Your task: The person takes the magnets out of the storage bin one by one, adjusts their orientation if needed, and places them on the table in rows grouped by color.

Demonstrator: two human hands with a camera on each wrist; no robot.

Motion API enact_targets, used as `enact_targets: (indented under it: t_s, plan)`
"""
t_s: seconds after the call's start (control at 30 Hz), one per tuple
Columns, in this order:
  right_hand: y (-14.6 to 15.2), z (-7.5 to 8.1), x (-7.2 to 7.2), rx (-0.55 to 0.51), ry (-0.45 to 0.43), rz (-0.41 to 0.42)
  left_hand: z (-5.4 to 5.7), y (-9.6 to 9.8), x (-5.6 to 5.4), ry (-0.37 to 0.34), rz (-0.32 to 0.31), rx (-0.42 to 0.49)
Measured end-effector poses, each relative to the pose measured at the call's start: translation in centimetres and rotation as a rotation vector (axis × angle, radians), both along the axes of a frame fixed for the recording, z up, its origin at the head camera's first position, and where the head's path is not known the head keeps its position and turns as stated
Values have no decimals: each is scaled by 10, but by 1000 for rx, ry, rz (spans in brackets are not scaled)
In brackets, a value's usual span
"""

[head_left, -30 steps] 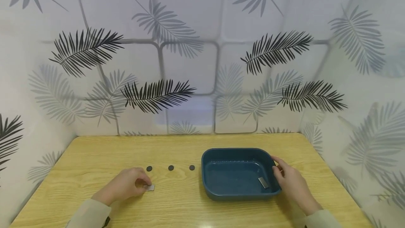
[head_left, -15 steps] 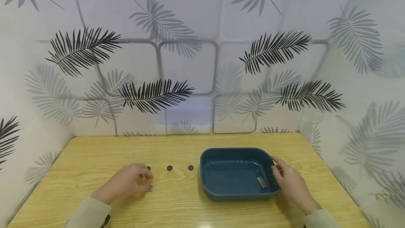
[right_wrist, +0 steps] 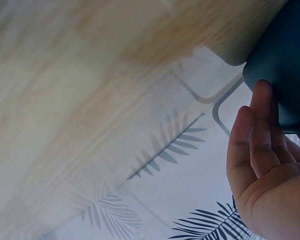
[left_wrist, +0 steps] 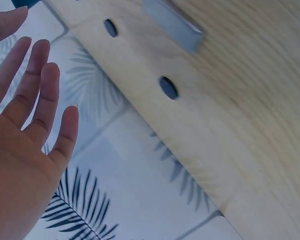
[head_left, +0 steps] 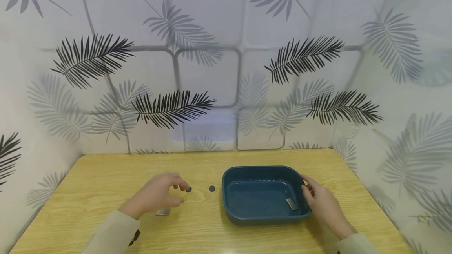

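My left hand (head_left: 160, 194) is over the table with its fingers loosely spread and nothing gripped between them. Its index fingertip is right at a small black disc (head_left: 189, 189), and another black disc (head_left: 212, 188) lies to the right. A silver metal block (head_left: 163, 211) lies on the wood below the palm, partly covered by it. In the left wrist view, two black discs (left_wrist: 168, 88) show apart from the hand. My right hand (head_left: 325, 205) holds the right end of a dark blue rectangular basin (head_left: 259, 219), thumb at the rim, fingers against the outer wall (right_wrist: 282, 85).
A second silver block (head_left: 291, 204) lies inside the basin, toward its right end. The light wood table (head_left: 116, 167) ends at a wall covering with a leaf print (head_left: 208, 85) behind and at both sides.
My left hand has left the silver block on the table, opened its fingers and moved right and away from me toward the discs. The right hand stays at the basin.
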State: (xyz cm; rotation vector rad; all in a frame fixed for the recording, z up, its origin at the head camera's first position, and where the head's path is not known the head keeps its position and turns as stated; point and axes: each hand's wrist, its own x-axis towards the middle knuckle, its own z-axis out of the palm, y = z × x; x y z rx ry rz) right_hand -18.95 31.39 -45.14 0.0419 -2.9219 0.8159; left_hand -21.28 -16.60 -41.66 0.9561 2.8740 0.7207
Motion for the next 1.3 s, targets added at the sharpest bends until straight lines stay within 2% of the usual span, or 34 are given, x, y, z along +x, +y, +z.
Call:
enact_targets:
  t_s: [0.1,0.33,0.53,0.93,1.07,1.3]
  plan:
    - [1,-1,0,2,7,0,5,14,-3,38,-23,3]
    - [0,0,1,1,11,6,17,47,-6,46,-42,-2]
    - [-1,2,2,-5,16,13,25,76,-12,97,-102,-14]
    - [1,4,1,-10,-1,2,36,133,-16,47,-192,23]
    - [1,6,-1,-10,10,0,37,152,-19,17,-221,47]
    - [2,3,2,-17,-14,-5,24,182,-22,-12,-275,53]
